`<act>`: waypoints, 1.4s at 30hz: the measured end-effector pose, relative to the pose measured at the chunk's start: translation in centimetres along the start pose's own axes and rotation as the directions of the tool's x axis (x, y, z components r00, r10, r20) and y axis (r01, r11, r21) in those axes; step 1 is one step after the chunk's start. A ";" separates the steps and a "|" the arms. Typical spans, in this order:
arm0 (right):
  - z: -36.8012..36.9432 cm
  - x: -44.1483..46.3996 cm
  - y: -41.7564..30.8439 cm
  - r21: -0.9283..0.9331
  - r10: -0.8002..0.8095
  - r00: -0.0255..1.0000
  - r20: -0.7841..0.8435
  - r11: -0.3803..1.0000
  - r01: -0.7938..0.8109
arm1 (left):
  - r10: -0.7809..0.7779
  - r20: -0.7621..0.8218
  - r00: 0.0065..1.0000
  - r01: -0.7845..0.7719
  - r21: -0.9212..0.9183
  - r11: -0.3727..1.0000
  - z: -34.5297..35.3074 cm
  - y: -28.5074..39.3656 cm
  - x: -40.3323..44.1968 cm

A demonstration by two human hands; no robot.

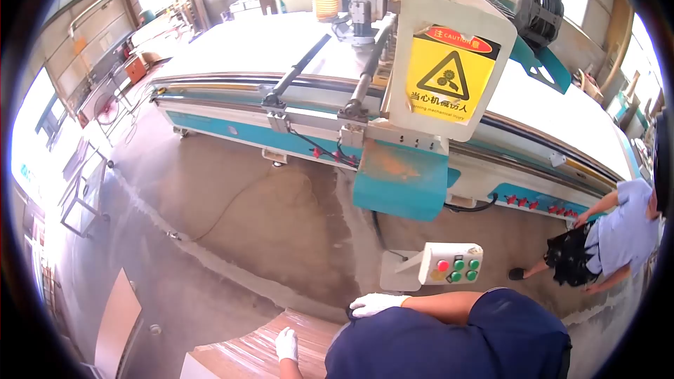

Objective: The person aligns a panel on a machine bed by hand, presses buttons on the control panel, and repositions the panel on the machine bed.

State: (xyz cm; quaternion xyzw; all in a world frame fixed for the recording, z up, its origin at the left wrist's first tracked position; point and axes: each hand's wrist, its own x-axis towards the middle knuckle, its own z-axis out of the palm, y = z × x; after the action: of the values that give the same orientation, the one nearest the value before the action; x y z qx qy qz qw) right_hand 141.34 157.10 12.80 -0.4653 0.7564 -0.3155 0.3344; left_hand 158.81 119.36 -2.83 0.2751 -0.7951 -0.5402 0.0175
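My left hand, in a white glove, is over the plastic-wrapped stack of boards at the bottom of the head view. Its fingers look loosely stretched out with nothing visible in them; whether it touches the wrap is unclear. A white glove also covers my right hand, which lies flat against my dark blue clothing, fingers pointing left. Just beyond it stands a white control box with red and green buttons. Part of my right palm is hidden.
A large flatbed cutting machine spans the view, its gantry end bearing a yellow caution sign. A teal cover juts toward me. Another person stands at right. A cable crosses the floor; a metal cart stands left.
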 end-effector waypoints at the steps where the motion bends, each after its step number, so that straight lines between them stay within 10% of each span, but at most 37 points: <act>1: 0.0 1.8 0.9 -0.035 -0.032 0.999 0.031 0.999 0.033 | -0.245 0.030 0.969 0.246 -0.208 0.947 -0.6 -1.3 1.4; 2: -0.1 4.7 1.4 -0.066 -0.064 0.996 0.066 0.995 0.068 | -0.475 0.058 0.878 0.455 -0.406 0.793 -1.2 -2.4 2.7; 5: -1.6 9.4 0.9 0.075 0.119 0.983 0.138 0.989 -0.130 | -0.535 0.193 0.822 0.550 -0.512 0.660 -1.9 -4.5 1.7; 9: -4.1 14.8 2.0 0.047 0.364 0.891 0.271 0.920 -0.390 | -0.487 0.013 0.873 0.468 -0.298 0.832 1.4 -8.0 0.4; 17: -9.9 26.1 13.6 -0.145 0.610 0.725 0.320 0.788 -0.599 | -0.743 -0.069 0.666 0.445 -0.762 0.471 0.1 -4.3 -0.6; 18: -11.4 28.1 13.1 -0.247 0.593 0.748 0.299 0.805 -0.540 | -0.807 -0.082 0.585 0.611 -0.610 0.505 -0.3 -5.8 -1.1; 19: -12.2 30.8 14.3 -0.314 0.609 0.698 0.377 0.793 -0.522 | -0.677 -0.139 0.723 0.637 -0.247 0.731 -1.4 -6.4 -2.1; 21: -13.1 35.1 16.1 -0.336 0.556 0.782 0.283 0.821 -0.462 | -0.385 0.043 0.922 0.309 0.520 0.796 -3.3 -6.7 -2.4; 22: -11.9 37.1 21.7 -0.504 0.143 0.896 0.421 0.858 0.099 | -0.487 0.077 0.870 0.393 0.490 0.778 -4.5 -6.2 -1.2; 23: -13.4 40.0 20.4 -0.507 0.147 0.879 0.453 0.854 0.118 | -0.655 0.005 0.755 0.626 0.290 0.724 -6.2 -3.3 1.1; 27: -16.7 50.4 16.8 0.004 0.543 0.792 0.279 0.824 -0.566 | -0.743 -0.171 0.647 0.762 0.109 0.639 -15.1 7.8 14.4; 29: -19.0 55.5 14.6 -0.014 0.541 0.774 0.330 0.822 -0.569 | -0.659 -0.327 0.678 0.661 -0.122 0.741 -17.5 9.6 20.0; 35: -21.2 70.7 12.7 -0.182 0.264 0.910 0.319 0.960 -0.215 | -0.421 -0.231 0.877 0.439 0.033 0.898 -21.9 11.7 33.1; 40: -21.5 78.8 11.8 -0.067 0.300 0.923 0.241 0.954 -0.293 | -0.497 0.004 0.868 0.491 0.150 0.858 -26.5 6.7 37.7; 42: -18.8 80.9 18.7 -0.370 -0.162 0.964 0.211 0.899 0.232 | -0.554 -0.038 0.831 0.555 0.115 0.824 -29.3 1.9 39.5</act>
State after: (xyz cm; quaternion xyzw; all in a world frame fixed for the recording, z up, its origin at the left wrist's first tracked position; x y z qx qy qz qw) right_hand 89.34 93.07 -8.25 -0.6227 0.7208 -0.1481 0.2659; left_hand 134.08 76.96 0.39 0.4955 -0.7121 -0.4725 -0.1556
